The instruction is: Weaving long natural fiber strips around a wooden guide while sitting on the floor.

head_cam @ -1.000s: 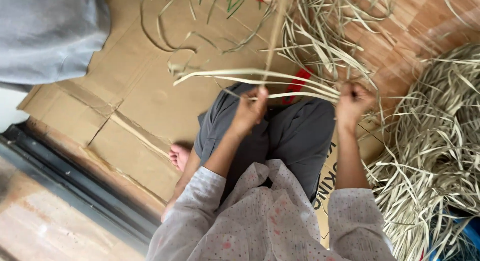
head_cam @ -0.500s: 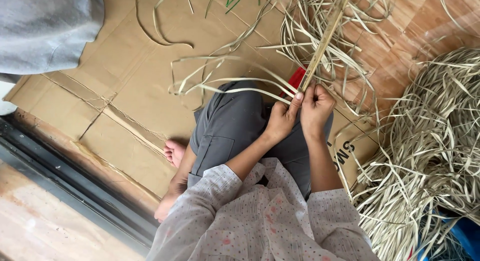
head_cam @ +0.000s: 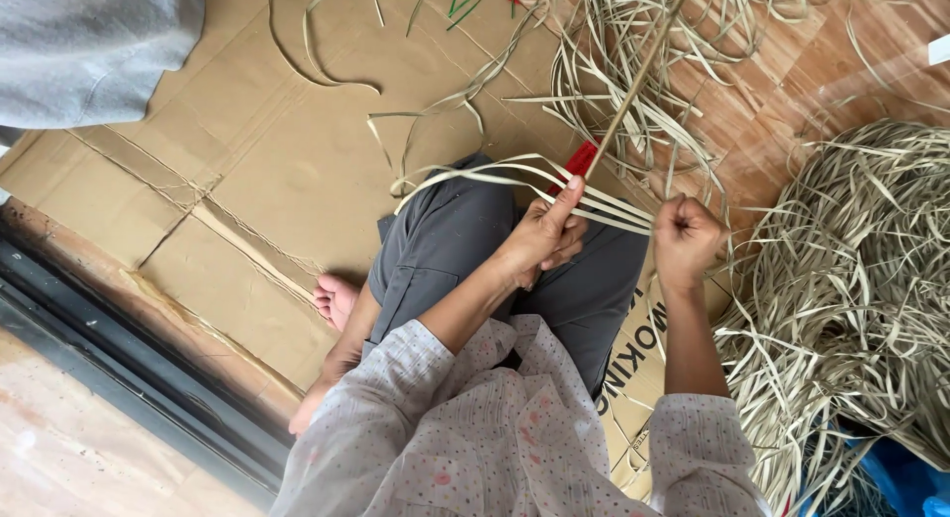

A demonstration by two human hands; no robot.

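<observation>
right hand (head_cam: 685, 238) fisted on pale strips (head_cam: 515, 171); left hand (head_cam: 542, 235) pinching stick (head_cam: 633, 82) and strips. risk: strips probably slip leftward if pinch loosens.

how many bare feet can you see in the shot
1. A bare foot rests on the cardboard beside the grey-trousered knee, left of the left hand. The other foot may be hidden under the legs.
</observation>
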